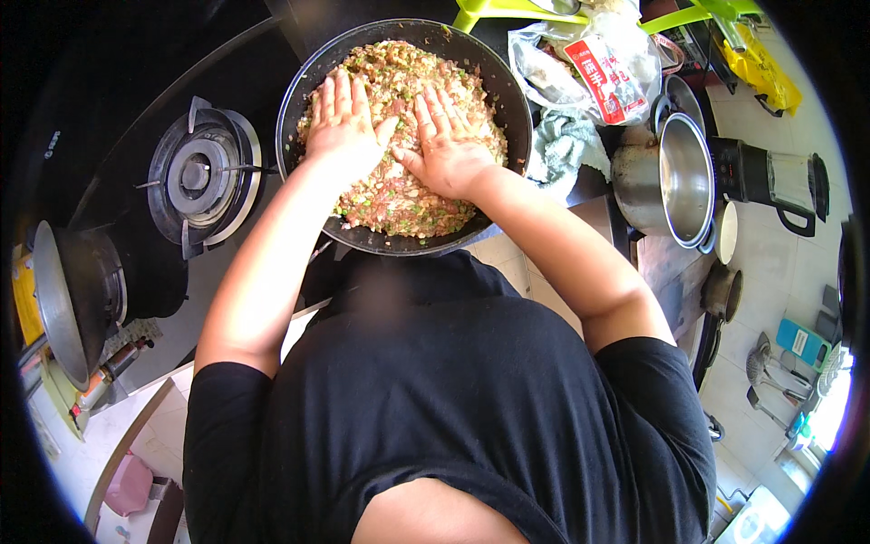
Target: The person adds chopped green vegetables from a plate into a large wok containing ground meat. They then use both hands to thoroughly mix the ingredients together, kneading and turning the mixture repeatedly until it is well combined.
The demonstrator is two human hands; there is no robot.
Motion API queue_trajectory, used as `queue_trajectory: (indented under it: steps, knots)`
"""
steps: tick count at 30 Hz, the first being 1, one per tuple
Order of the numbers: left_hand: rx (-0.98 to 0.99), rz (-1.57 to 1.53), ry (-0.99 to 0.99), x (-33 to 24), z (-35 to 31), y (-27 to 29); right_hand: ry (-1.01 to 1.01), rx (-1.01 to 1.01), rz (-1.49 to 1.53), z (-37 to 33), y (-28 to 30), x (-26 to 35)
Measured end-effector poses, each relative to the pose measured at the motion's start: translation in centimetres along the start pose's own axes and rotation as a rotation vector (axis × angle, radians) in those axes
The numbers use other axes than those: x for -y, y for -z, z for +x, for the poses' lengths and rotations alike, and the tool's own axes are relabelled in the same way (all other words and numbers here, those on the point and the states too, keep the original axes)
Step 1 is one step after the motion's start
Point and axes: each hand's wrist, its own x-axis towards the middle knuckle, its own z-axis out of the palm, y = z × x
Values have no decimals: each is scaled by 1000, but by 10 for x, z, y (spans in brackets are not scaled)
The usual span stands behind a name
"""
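A wide black pan [292,113] holds a thick layer of minced meat mixture [408,210] flecked with green and pale bits. My left hand [344,136] lies flat on the left part of the mixture, fingers stretched toward the pan's far side. Beside it, my right hand [449,150] rests palm down on the right part, its fingers extended and slightly apart. The two thumbs point toward each other with a small gap between them. Neither hand grips anything. The palms' undersides are hidden against the meat.
Left of the pan is a gas burner [195,174], with a wok [68,299] nearer the left edge. On the right are a crumpled cloth [566,150], a clear plastic bag [548,77], a steel pot [684,181] and a blender [784,177]. A lime-green rack [507,9] stands behind.
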Motion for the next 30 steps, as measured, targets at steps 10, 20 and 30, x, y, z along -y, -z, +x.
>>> queue_trajectory:
  steps: [10,20,30]
  knots:
    - [156,-112,41,4,5,10,83,-296,-88,45,14,2]
    - [272,22,-138,1,-50,25,333,-100,-89,-1,2,0]
    - [77,-67,-406,10,-50,5,106,-243,-146,-32,13,4]
